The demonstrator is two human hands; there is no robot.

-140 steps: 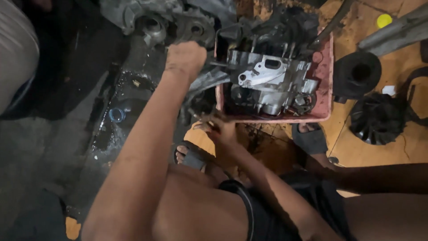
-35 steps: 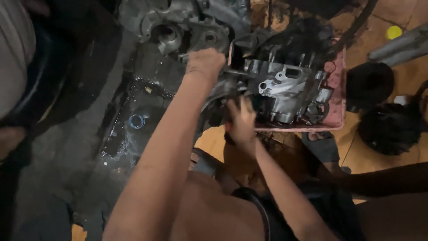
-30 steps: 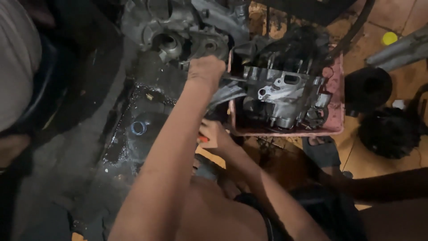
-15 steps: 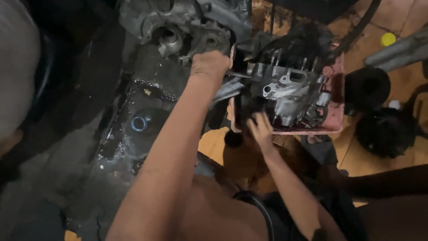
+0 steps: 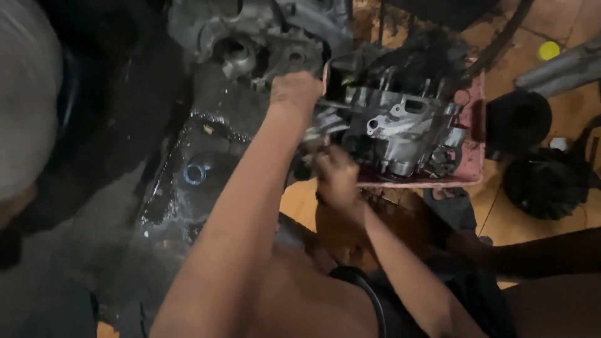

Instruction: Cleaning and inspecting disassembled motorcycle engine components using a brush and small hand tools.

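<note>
Fingers of the left hand (image 5: 294, 94) clamp a metal rod (image 5: 341, 106) lying level, pointing right over the pink tray (image 5: 476, 134); right hand (image 5: 338, 178) blurred, grip unclear.

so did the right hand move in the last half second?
Yes. The right hand was at the pink tray's near edge, beneath the engine parts; now it is further left, by the tray's near-left corner, below the left hand.

Left hand (image 5: 294, 92) fisted at corner of pink tray (image 5: 477, 134) holding grey engine parts (image 5: 400, 134). Right hand (image 5: 337, 178) blurred at tray's near edge; grip unclear.
</note>
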